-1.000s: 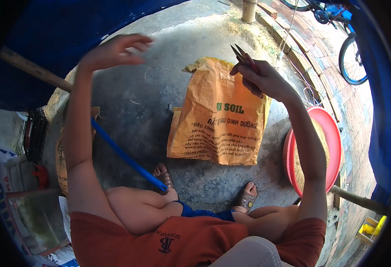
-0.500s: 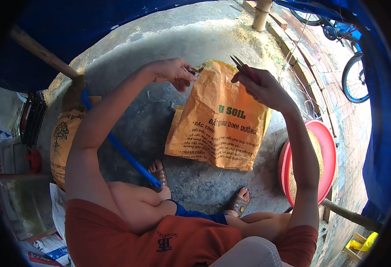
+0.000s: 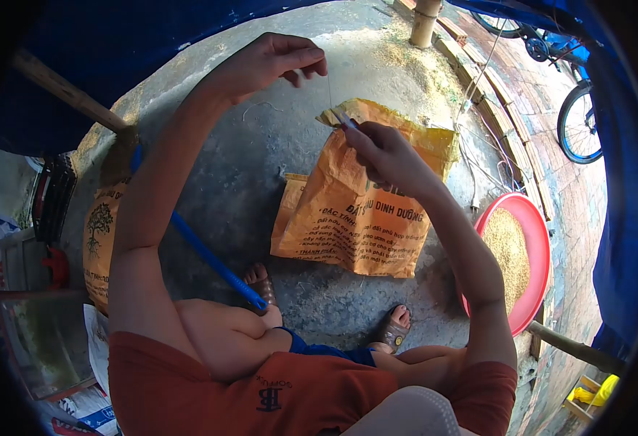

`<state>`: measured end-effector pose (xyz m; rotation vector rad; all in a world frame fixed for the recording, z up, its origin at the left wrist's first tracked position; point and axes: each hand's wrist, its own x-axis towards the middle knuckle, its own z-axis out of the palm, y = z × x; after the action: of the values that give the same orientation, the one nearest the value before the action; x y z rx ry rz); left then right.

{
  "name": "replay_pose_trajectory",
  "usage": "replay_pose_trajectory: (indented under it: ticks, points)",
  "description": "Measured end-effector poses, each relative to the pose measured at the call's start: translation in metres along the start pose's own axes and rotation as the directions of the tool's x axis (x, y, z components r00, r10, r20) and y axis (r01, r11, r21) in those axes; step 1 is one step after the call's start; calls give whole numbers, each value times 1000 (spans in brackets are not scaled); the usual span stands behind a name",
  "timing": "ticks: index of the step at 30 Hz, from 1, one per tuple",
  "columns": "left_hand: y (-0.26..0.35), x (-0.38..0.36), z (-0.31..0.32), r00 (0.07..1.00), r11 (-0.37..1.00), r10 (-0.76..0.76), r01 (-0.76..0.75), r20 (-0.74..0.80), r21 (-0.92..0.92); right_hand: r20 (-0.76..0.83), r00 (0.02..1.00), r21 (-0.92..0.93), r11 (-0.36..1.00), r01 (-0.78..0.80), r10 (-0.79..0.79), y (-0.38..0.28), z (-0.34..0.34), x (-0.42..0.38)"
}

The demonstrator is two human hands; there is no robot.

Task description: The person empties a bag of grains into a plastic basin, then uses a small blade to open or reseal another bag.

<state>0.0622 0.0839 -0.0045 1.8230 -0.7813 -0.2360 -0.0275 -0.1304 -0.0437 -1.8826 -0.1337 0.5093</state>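
Sat low on the concrete floor [image 3: 224, 167], orange soil bag [image 3: 348, 218] standing just beyond the sandalled feet. Left hand [image 3: 271, 62] raised at the far side, thumb and forefinger pinched shut on a thin thread [image 3: 329, 91] running straight down to the bag's top edge. Right hand [image 3: 380, 152] curled closed at that same frayed top edge, gripping a small tool [image 3: 344, 120], only its tip showing. Open floor left of the bag as far as a blue-handled stick [image 3: 202, 251] slanting in from the left; a second bag [image 3: 101, 240] lying beyond it. Tighter on the right: red basin [image 3: 540, 251] of grain close by, brick edging [image 3: 478, 80] past it. Half a second back, left hand down at the bag's corner; since lifted high. Right hand then held up with scissor-like points showing; since dropped onto the bag top.
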Motion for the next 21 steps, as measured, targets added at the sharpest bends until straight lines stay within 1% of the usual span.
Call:
replay_pose_trajectory:
  ticks: [1, 2, 3, 4, 7, 9, 10, 12, 19, 21]
  points:
    - [2, 0, 1, 1000, 1000, -3, 3, -2, 2, 4, 1000, 1, 1000, 2, -2, 2, 0, 0]
    - [4, -1, 2, 1000, 998, -2, 4, 26, -68, -60, 985, -256, 956, 140, -160, 2, -1, -2]
    - [7, -1, 4, 999, 989, 1, 6, 53, -145, -79, 944, -505, 829, 239, -321, 2, -2, -3]
    - [9, -1, 5, 999, 989, 3, 4, 49, -149, -76, 945, -509, 827, 239, -319, -2, -3, -5]
    - [18, 2, 8, 995, 990, -34, 47, 98, -130, -76, 960, -537, 822, 189, -271, -15, -8, -14]
    - [19, 6, 10, 997, 988, -14, 26, 79, -155, -22, 962, -542, 812, 218, -272, -17, -12, -15]
    - [21, 6, 9, 997, 988, -13, 25, 82, -151, -25, 961, -540, 813, 218, -275, -19, -12, -16]
    - [23, 7, 11, 998, 980, -2, 16, 69, -197, -12, 974, -581, 794, 179, -228, -21, -15, -20]
    - [36, 5, 21, 994, 979, 53, -33, 94, -202, -28, 958, -604, 768, 212, -287, -25, -24, -25]
    - [40, 5, 23, 992, 982, 72, -52, 105, -182, 7, 983, -643, 752, 147, -185, -29, -29, -27]
